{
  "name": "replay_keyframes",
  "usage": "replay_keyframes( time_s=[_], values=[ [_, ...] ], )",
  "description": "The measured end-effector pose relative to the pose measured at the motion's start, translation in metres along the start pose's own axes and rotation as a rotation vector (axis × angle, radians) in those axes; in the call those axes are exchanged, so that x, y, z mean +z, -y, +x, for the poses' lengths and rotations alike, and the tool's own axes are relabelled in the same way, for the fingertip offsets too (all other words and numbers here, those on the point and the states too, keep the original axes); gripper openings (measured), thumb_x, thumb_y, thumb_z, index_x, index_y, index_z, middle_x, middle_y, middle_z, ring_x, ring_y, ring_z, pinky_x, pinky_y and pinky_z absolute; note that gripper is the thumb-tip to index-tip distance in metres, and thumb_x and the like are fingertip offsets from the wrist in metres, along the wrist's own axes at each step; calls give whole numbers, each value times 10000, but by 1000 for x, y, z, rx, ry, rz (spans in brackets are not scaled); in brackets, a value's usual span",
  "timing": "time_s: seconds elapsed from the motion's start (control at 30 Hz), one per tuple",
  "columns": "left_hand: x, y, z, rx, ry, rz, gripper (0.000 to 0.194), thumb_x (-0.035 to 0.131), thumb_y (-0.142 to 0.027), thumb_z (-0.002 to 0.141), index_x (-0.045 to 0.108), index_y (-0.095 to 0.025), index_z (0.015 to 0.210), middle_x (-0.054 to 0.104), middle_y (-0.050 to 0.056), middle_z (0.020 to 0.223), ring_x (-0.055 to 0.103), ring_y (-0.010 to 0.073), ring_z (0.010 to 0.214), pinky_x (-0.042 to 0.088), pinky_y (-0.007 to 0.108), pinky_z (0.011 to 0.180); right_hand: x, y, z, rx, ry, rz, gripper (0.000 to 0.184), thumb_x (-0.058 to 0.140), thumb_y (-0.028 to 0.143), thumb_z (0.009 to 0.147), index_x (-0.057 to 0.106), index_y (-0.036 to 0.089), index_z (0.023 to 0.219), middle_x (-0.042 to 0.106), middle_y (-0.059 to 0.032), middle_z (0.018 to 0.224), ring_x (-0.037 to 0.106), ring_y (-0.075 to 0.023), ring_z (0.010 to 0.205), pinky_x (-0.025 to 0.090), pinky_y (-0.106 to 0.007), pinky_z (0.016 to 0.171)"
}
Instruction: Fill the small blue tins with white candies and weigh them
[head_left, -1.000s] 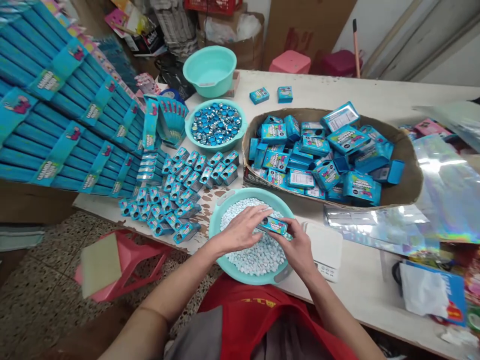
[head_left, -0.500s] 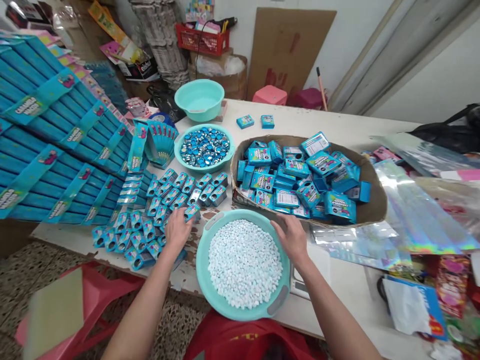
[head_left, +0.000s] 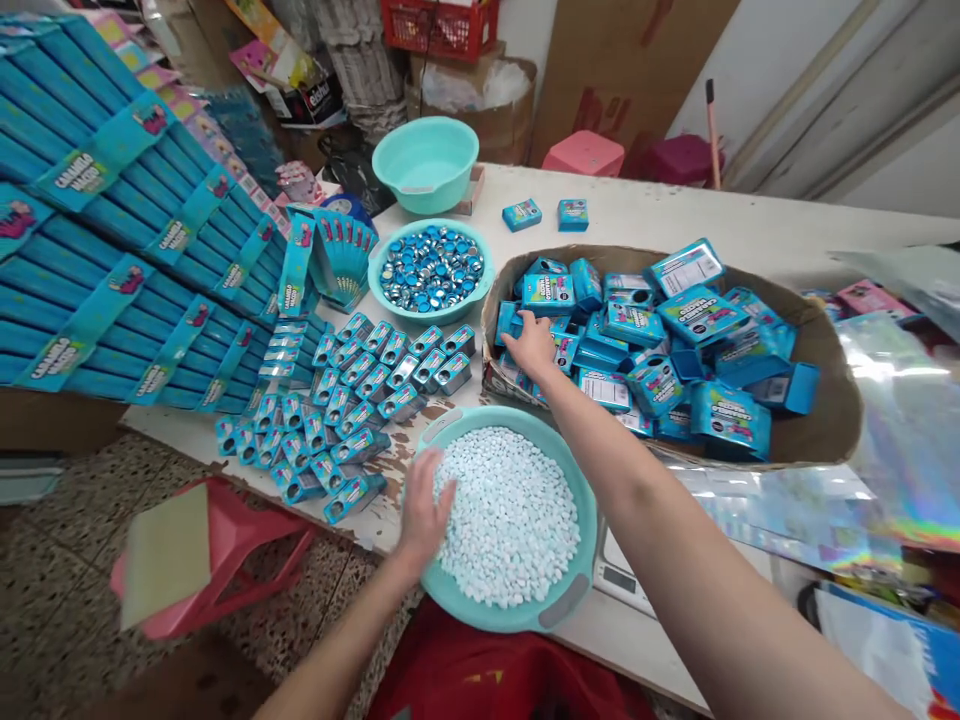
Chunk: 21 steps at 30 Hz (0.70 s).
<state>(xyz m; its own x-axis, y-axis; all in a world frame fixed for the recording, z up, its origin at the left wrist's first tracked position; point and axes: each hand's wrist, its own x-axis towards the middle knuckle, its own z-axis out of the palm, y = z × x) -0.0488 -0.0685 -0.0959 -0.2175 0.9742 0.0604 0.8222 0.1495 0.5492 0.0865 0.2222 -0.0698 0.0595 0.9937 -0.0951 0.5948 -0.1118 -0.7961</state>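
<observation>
- Blue candy box (head_left: 508, 320), at the left end of a cut-down cardboard carton (head_left: 823, 425), among many like boxes lying loose.
- Right hand (head_left: 529, 342): lowered over this box, fingers bent at its edge; whether they pinch it cannot be told.
- Left hand (head_left: 424, 512): blurred, fingers spread, holding nothing visible, above the left side of a turquoise basin (head_left: 586, 490).
- Small whitish candies (head_left: 506, 525): spread across the inside of the basin, in front of the person.
- Upright blue boxes (head_left: 375, 380): grouped left of the basin on the white surface (head_left: 660, 205); dark round openings show on many. Their contents are not discernible.
- Metal caps (head_left: 433, 268), blue and silver: heaped in a bowl behind these boxes.
- Progress, as judged from the layout: a large group appears set out, seemingly uncapped; many boxes in the carton are yet to be placed.
- Long blue display packs (head_left: 112, 265): stacked at far left, apparently finished.
</observation>
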Motion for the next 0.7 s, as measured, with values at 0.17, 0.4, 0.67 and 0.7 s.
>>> replay_keyframes(
  time_s=[0.17, 0.4, 0.67, 0.7],
  values=[
    [33, -44, -75, 284, 486, 99, 856, 532, -647, 763, 267, -268, 1483, 194, 166, 1547, 132, 443, 1404, 202, 667, 1057, -29, -15, -5, 46, -19, 170, 481, 660, 189, 652, 574, 127, 1121, 631, -66, 1075, 549, -190, 993, 381, -390, 978],
    [56, -53, -19, 713, 626, 57, 569, 551, -430, 836, 416, -379, 1386, 377, 66, 1485, 264, 353, 1387, 170, 632, 1091, -106, -44, -59, 354, 66, 889, 220, 619, 259, 646, 579, 223, 859, 698, 8, 815, 649, -164, 776, 552, -351, 763],
    [72, -59, 50, 344, 571, 176, 388, 451, -295, 881, 572, -246, 1246, 510, 130, 1345, 461, 355, 1174, 388, 532, 919, -148, -55, -150, 433, 115, 1027, 224, 626, 302, 671, 634, 240, 886, 720, -24, 897, 659, -211, 985, 556, -357, 830],
    [69, -60, 53, 340, 593, 168, 385, 441, -297, 883, 571, -245, 1243, 512, 126, 1339, 461, 350, 1163, 390, 524, 910, -151, -55, -163, 432, 115, 995, 251, 622, 306, 684, 637, 245, 927, 719, -26, 929, 659, -213, 985, 562, -356, 813]
  ],
)
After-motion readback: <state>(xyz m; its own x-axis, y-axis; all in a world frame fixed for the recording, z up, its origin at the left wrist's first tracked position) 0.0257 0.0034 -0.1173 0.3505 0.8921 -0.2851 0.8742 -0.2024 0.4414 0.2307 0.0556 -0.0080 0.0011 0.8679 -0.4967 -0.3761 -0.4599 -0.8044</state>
